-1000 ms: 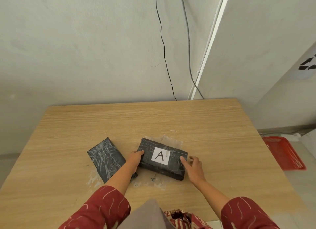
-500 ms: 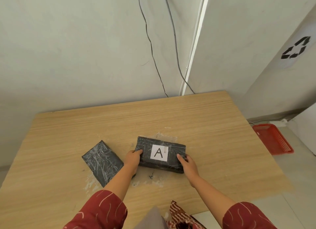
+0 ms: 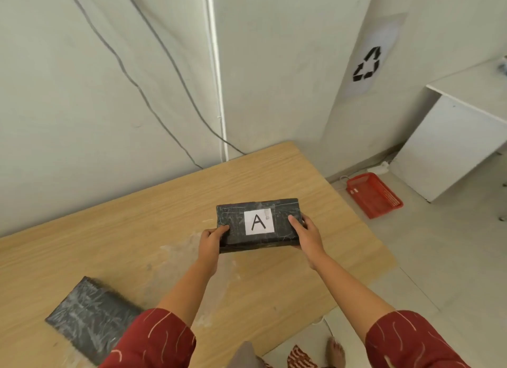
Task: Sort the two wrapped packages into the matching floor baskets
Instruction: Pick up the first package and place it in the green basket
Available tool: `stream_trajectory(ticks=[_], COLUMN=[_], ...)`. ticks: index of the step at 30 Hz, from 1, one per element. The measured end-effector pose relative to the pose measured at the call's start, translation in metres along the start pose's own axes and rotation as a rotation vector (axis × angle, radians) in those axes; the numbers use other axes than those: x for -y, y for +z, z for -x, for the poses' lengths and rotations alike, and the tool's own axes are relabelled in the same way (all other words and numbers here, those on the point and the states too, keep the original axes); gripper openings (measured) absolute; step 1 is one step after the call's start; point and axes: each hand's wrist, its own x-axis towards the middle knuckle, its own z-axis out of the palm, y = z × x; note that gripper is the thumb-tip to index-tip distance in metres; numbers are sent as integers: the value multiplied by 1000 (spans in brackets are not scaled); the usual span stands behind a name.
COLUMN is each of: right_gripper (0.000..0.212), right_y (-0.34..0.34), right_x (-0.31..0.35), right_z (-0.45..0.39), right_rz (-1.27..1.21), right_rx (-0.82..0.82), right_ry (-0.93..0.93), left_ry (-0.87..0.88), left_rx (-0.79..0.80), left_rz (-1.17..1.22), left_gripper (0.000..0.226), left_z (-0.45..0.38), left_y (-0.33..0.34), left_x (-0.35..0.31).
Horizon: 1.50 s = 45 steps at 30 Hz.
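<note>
A black wrapped package with a white "A" label (image 3: 282, 220) is held above the wooden table (image 3: 153, 216), raised off its surface. My left hand (image 3: 211, 240) grips its left end and my right hand (image 3: 306, 234) grips its right end. A second black wrapped package (image 3: 90, 317) lies flat on the table at the lower left, its near corner hidden by my left sleeve; no label shows on it. A red floor basket (image 3: 373, 194) sits on the floor to the right of the table, by the wall.
A white cabinet (image 3: 450, 145) stands right of the red basket. A recycling sign (image 3: 367, 64) hangs on the wall above it. Cables run down the wall behind the table. My bare foot (image 3: 336, 351) is on the tiled floor at the table's near right corner.
Both hands closed on the "A" package and lifted it off the table. My view has turned right, so the second package now sits far lower left and the red basket shows fully.
</note>
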Motion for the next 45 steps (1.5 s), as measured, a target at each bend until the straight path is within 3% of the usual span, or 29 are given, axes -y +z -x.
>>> stream_trajectory(ticks=[8, 16, 20, 25, 31, 45], right_gripper=[47, 21, 23, 36, 36, 39], right_y=[-149, -312, -370, -428, -488, -563], right_x=[16, 28, 39, 39, 38, 36], right_z=[-52, -101, -116, -149, -218, -391], right_rz=[-44, -7, -58, -93, -72, 137], right_rx=[-75, -39, -60, -113, -147, 35], right_ry=[-11, 9, 33, 80, 142, 314], left_ry=[43, 40, 38, 34, 9, -254], left_rx=[35, 30, 38, 39, 37, -117], left_rz=[27, 79, 76, 37, -7, 139], left_gripper=[23, 23, 24, 28, 29, 23], left_z=[10, 34, 43, 34, -2, -85], left_y=[163, 330, 396, 471, 560, 675], left_x=[11, 31, 35, 36, 48, 85])
